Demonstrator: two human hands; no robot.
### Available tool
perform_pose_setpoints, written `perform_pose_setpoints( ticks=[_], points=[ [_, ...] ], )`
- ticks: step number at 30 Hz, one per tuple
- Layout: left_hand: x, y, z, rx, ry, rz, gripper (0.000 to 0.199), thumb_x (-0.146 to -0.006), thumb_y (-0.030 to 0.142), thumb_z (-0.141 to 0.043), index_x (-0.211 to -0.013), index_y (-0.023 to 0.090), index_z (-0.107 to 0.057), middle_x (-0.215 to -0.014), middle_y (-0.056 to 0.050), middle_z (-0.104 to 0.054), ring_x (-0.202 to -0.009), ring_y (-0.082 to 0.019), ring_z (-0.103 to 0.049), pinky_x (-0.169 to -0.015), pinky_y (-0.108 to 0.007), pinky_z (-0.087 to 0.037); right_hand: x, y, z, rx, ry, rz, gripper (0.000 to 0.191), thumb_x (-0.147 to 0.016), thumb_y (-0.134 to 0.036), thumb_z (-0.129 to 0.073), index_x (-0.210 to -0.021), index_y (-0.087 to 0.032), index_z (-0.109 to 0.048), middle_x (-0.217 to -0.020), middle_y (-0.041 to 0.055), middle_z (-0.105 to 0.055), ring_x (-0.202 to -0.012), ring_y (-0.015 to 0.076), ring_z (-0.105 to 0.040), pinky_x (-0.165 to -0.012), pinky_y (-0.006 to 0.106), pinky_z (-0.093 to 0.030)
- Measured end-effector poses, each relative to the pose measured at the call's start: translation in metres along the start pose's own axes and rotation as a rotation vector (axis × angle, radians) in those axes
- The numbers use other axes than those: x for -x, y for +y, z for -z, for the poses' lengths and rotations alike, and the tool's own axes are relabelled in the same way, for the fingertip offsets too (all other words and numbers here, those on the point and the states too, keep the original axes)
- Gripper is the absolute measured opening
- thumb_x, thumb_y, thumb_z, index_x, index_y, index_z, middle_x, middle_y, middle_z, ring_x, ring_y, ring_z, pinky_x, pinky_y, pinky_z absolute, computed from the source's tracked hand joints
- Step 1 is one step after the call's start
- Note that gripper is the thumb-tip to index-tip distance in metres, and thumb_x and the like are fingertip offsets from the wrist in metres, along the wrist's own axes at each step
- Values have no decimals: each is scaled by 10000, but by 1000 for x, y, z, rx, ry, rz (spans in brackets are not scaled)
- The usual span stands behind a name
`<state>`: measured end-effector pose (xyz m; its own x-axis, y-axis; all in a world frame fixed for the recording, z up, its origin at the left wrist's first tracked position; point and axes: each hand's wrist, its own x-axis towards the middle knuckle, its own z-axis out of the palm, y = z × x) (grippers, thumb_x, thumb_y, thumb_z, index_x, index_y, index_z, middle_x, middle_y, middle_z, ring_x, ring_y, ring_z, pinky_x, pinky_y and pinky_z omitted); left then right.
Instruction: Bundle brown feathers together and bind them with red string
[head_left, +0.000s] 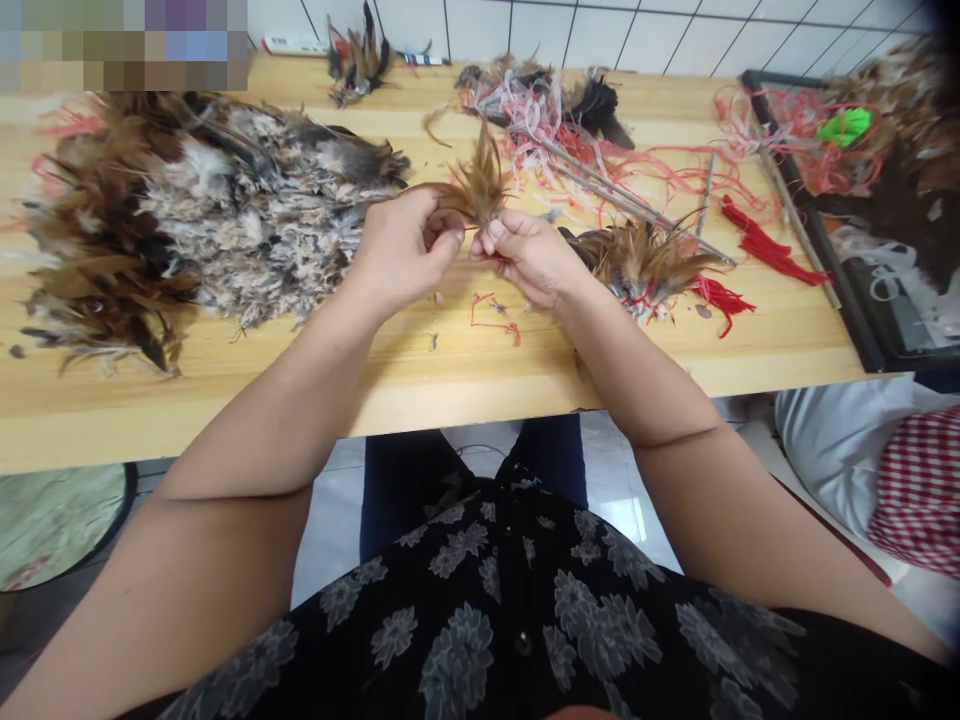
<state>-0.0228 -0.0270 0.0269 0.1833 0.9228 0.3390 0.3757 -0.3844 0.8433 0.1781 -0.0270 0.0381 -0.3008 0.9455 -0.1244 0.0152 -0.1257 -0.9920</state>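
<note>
A small bunch of brown feathers (482,180) points upward between my hands over the wooden table (420,385). My right hand (531,252) pinches its base between thumb and fingers. Just left of the bunch, my left hand (409,245) has its fingers curled in towards the thumb; a bit of red string shows between the hands, and what the left fingers hold is too small to make out. Red string scraps (495,322) lie on the table below the hands. To the right of my right hand rests another brown feather bundle (637,262) bound with red string.
A large heap of grey and brown feathers (262,210) covers the left side. Pink and white strings (536,110) and thin sticks (637,205) lie behind. Red threads (772,243) and a black-framed tray (851,300) are at the right. A marker (295,46) lies by the tiled wall.
</note>
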Motion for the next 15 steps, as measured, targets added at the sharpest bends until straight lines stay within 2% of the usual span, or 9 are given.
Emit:
perform_pose_setpoints(
  ticks=[4,7,10,12,15],
  points=[
    [2,4,-2,-131,-29,57,222,-941,300,-878,-864,270,-672,-802,-15,-703,-930,-311,-740,-989,-452,-579,-9,3,3,87,112,14,449,-1208,-218,-560,-769,-227,-467,-809,-19,-608,-784,89,-588,-761,189,-470],
    [5,6,-3,-201,-94,39,221,-952,296,-851,-846,275,-658,-793,-21,-680,-869,-311,-724,-980,-465,-583,-14,7,10,361,208,106,449,-1195,-199,-548,-763,-238,-431,-833,-5,-590,-877,125,-620,-910,243,-520],
    [7,4,-6,-253,-130,-66,231,-961,327,-845,-852,290,-645,-817,-40,-677,-874,-325,-707,-978,-479,-590,-13,10,18,706,255,220,394,-1129,-165,-591,-784,-242,-416,-959,45,-635,-1064,208,-668,-1071,334,-525],
    [9,1,-10,-270,-120,-157,237,-981,377,-841,-879,302,-641,-860,-61,-682,-926,-343,-699,-982,-488,-588,-11,11,22,847,255,243,326,-1097,-177,-609,-819,-240,-452,-999,64,-643,-1087,247,-667,-1063,369,-530],
    [9,-4,-17,-319,-83,-296,226,-1019,460,-760,-914,317,-621,-923,-91,-669,-978,-362,-666,-965,-518,-565,-6,7,21,977,213,240,290,-1097,-153,-547,-837,-235,-446,-936,60,-584,-1028,247,-650,-1007,380,-520]
  ],
)
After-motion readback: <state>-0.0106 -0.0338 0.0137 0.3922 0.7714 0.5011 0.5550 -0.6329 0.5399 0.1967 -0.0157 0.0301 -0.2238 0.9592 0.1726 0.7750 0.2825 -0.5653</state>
